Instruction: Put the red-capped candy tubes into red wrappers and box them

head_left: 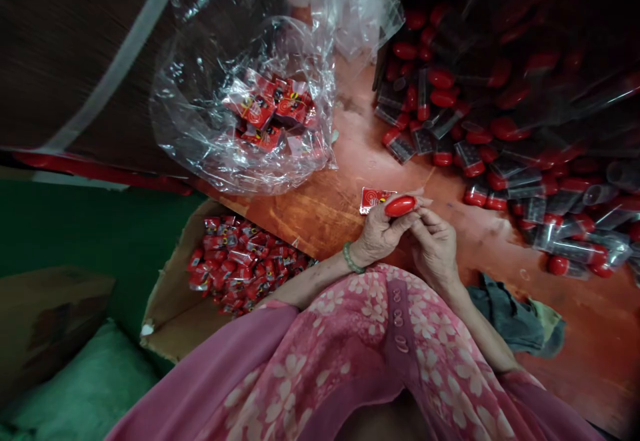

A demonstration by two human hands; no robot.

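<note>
My left hand (377, 236), with a green bangle at its wrist, is closed around a red-capped container. The container's glossy oval red cap (401, 206) faces up; its body is mostly hidden by my fingers. My right hand (436, 238) meets it from the right, fingers pinched together at the container's side. What those fingers hold, possibly a bit of clear film, I cannot make out. Just beyond my left hand a small red printed packet (376, 200) lies on the reddish tabletop (320, 208), partly covered by the hand.
Many clear red-capped containers (470, 154) are heaped at the right. A clear plastic bag (200, 141) holding red printed packets (270, 109) sits at the back. Down left, a cardboard box (173, 308) contains packed red pieces (245, 264). A dark cloth (510, 314) lies right of my body.
</note>
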